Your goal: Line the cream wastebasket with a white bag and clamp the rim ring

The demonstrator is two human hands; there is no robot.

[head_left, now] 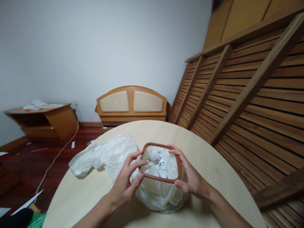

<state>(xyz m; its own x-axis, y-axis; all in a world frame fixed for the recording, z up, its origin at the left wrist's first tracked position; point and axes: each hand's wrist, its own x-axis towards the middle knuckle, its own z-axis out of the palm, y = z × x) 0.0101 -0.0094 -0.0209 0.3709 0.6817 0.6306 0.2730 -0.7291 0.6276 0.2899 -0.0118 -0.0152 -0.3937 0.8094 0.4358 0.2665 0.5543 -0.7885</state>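
Brown ring (159,179) is on top of a plastic-wrapped container (163,198), near side of the round table (201,155), between the two hands. Ring looks like a rounded rectangle, smooth and fairly thin, with its long sides running roughly left-right. It frames the opening.

Plastic is whitish, thin, semi-see-through, very wrinkled. It lines the inside and bunches outside under the ring (container's own wall is hard to make out through it). Crumpled silvery-white scraps (161,164) show inside, shiny in spots.

Left hand (125,182): part open, fingers spread, index and thumb on the ring's left end, another finger reaching over the edge into the opening. Right hand (191,177): part open, curved around the right end, fingers on the far corner, thumb at the near one. Light hold on the ring from both sides.

Loose whitish plastic (104,155) lies rumpled on the table to the left, running up to the left hand and container. Beyond the table: headboard (131,103) with two cream panels. Large slatted wood frame (218,79) slants along the right.
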